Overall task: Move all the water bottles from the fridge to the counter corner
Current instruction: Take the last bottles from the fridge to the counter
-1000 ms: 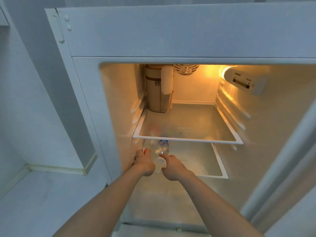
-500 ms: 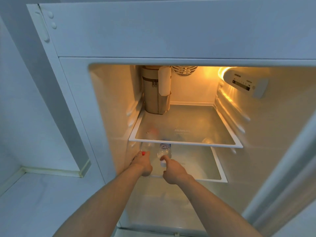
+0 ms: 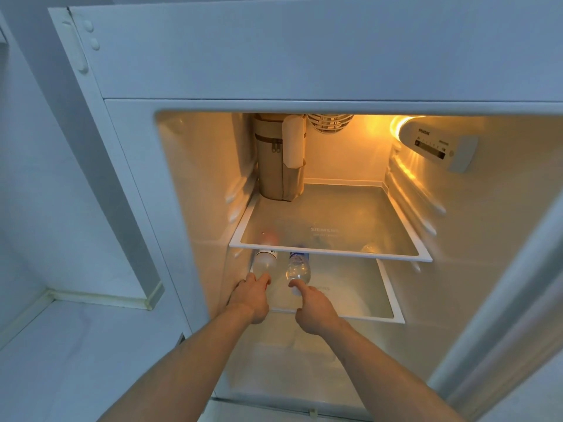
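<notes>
on the lower glass shelf [image 3: 387,303] of the open fridge [image 3: 189,184], the left hand [image 3: 249,300] has its fingers curled round the neck end of a lying water bottle [image 3: 264,263], red cap at the fingertips. just beside it, the right hand [image 3: 313,309] pinches the cap end of a second water bottle [image 3: 299,269], blue-labelled, lying alongside. above, the upper shelf [image 3: 332,254] carries a tan zipped bag [image 3: 275,169] at the back left.

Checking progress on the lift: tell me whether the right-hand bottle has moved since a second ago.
Cannot tell. The right-hand bottle lies just below the upper shelf's front edge, as before; the camera itself shifted.
</notes>
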Demonstrator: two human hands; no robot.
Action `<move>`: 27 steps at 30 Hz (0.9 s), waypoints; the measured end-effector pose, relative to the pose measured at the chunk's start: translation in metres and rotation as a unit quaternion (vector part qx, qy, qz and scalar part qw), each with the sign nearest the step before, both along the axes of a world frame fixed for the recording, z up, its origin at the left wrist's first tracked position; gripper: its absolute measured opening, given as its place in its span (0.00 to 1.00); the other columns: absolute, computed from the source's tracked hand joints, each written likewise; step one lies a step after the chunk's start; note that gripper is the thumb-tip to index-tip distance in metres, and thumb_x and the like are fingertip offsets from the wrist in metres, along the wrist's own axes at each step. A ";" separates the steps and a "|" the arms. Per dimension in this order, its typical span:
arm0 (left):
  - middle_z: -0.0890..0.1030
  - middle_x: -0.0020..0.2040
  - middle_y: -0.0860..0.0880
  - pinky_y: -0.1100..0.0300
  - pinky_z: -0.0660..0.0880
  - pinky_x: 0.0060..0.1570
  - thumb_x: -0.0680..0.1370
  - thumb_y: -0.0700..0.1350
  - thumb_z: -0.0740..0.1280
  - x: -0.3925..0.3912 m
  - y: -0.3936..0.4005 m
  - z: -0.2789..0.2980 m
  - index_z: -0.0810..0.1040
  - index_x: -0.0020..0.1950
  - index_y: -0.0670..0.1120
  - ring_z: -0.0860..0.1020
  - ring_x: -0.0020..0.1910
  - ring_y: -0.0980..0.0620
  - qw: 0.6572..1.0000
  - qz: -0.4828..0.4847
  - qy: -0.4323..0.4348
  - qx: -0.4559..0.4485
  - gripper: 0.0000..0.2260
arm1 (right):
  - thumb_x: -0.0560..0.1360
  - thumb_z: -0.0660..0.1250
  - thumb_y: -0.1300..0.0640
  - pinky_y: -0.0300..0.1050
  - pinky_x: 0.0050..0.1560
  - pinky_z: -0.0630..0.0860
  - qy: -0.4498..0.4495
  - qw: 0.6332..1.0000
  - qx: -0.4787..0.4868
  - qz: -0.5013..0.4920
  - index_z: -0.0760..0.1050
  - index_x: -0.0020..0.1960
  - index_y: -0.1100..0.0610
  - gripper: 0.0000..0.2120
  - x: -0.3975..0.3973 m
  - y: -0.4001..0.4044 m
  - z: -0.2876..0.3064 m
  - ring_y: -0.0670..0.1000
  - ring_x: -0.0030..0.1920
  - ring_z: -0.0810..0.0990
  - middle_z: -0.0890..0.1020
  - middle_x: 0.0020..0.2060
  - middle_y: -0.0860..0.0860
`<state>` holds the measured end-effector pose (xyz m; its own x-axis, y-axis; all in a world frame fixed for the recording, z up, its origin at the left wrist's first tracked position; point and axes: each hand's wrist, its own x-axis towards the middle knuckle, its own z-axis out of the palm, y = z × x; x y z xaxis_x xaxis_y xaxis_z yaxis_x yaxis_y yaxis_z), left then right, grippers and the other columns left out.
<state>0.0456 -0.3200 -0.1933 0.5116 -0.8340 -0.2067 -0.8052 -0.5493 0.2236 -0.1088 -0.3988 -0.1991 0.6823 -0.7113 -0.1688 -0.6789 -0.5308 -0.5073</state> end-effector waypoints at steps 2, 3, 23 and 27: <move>0.69 0.65 0.46 0.50 0.74 0.62 0.77 0.38 0.64 -0.002 0.003 0.000 0.67 0.68 0.54 0.73 0.60 0.43 1.000 -0.001 -0.007 -0.001 0.22 | 0.75 0.65 0.67 0.47 0.52 0.73 -0.010 1.000 0.001 -0.007 0.66 0.73 0.47 0.30 -0.002 0.001 -0.001 0.59 0.60 0.77 0.77 0.62 0.57; 0.69 0.65 0.47 0.50 0.74 0.63 0.77 0.38 0.64 -0.003 0.005 -0.001 0.67 0.68 0.55 0.73 0.60 0.43 1.000 -0.002 -0.011 0.000 0.22 | 0.75 0.65 0.68 0.46 0.51 0.72 -0.016 1.000 0.003 -0.012 0.67 0.71 0.47 0.29 -0.003 0.002 -0.003 0.58 0.59 0.77 0.76 0.61 0.56; 0.72 0.56 0.51 0.56 0.73 0.38 0.86 0.50 0.59 -0.061 0.107 0.032 0.67 0.59 0.56 0.74 0.41 0.49 0.974 0.006 -0.061 -0.217 0.04 | 0.79 0.68 0.59 0.46 0.47 0.74 -0.177 0.981 0.027 -0.074 0.71 0.56 0.45 0.12 -0.033 0.068 0.019 0.56 0.50 0.80 0.82 0.53 0.54; 0.72 0.55 0.53 0.51 0.77 0.41 0.85 0.51 0.59 -0.073 0.168 0.059 0.68 0.60 0.56 0.78 0.42 0.46 0.962 0.020 -0.045 -0.268 0.04 | 0.80 0.66 0.60 0.47 0.48 0.71 -0.256 0.963 -0.002 -0.088 0.74 0.55 0.48 0.08 -0.049 0.102 0.050 0.57 0.50 0.79 0.82 0.50 0.49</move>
<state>-0.0277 -0.1515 -0.1342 0.5411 -0.7876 0.2949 -0.8152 -0.4049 0.4141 -0.1576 -0.2967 -0.1494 0.5435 -0.8240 0.1602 -0.4196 -0.4320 -0.7983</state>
